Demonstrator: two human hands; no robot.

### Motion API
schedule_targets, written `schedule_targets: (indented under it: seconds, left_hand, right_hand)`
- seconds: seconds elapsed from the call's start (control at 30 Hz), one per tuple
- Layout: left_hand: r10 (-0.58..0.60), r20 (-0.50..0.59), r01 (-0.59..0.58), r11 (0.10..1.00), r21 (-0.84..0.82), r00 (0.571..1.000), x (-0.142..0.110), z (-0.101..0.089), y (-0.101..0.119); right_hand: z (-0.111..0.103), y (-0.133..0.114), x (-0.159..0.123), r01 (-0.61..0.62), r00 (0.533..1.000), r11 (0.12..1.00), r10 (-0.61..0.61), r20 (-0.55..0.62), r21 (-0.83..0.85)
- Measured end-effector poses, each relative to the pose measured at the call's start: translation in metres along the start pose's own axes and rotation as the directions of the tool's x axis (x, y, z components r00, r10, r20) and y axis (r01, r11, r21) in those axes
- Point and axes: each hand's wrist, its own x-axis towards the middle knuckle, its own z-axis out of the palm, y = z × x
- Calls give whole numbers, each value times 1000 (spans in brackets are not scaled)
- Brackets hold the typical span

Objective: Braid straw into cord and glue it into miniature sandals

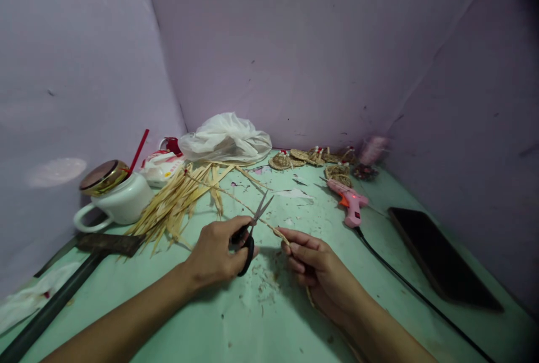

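My left hand (217, 253) has its fingers through the black handles of a pair of scissors (248, 245). The scissor blades are parted and point up and away, crossing close to a thin braided straw cord (240, 201). Whether the cord lies between the blades I cannot tell. In a pinch of thumb and fingers, my right hand (311, 262) grips the near part of this cord. From there the cord runs away to the upper left toward the straw strips, and another stretch hangs below the right hand.
Loose straw strips (181, 200) lie left of centre, by a white mug (126, 197) and a hammer (112, 244). At the back are a plastic bag (229, 138) and woven straw pieces (283, 160). A pink glue gun (351, 200) with a cord and a dark phone (442, 256) lie right.
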Motion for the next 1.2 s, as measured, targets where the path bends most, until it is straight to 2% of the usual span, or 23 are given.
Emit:
schedule_targets:
  seconds: [0.13, 0.27, 0.33, 0.4, 0.5, 0.6, 0.67, 0.8, 0.97, 1.2]
  left_hand:
    - [28, 25, -31, 990, 137, 999, 0, 0, 2]
    - [-9, 64, -6, 973, 231, 998, 1, 1, 4]
    - [-38, 56, 21, 960, 280, 998, 1, 1, 4]
    - [-33, 37, 19, 943, 334, 999, 0, 2, 3]
    - [95, 40, -103, 890, 444, 995, -4, 6, -2]
    - [238, 102, -252, 770, 587, 966, -7, 11, -7]
    - [268, 139, -293, 709, 642, 953, -9, 13, -9]
    - [287, 173, -327, 673, 663, 942, -9, 14, -9]
    - [277, 190, -332, 679, 655, 942, -10, 13, -8]
    - [186, 250, -308, 678, 667, 950, -9, 9, -4]
  right_hand:
    - [0, 0, -2, -56, 998, 997, 57, 20, -51]
    - [-1, 6, -1, -105, 993, 987, 112, 46, -125]
    - [-3, 9, 2, -102, 994, 990, 105, 27, -102]
    - [-5, 9, 6, -95, 995, 995, 95, -3, -7]
    - [-8, 5, 11, -73, 996, 989, 79, -40, 128]
    - [-8, 2, 11, -61, 997, 986, 68, -41, 155]
    - [-6, 1, 9, -57, 998, 988, 61, -27, 144]
    - [-2, 3, 4, -11, 1000, 998, 11, 2, 58]
    - [-2, 4, 2, 55, 998, 997, -54, 35, -45]
    - [2, 4, -2, 52, 998, 991, -55, -20, -121]
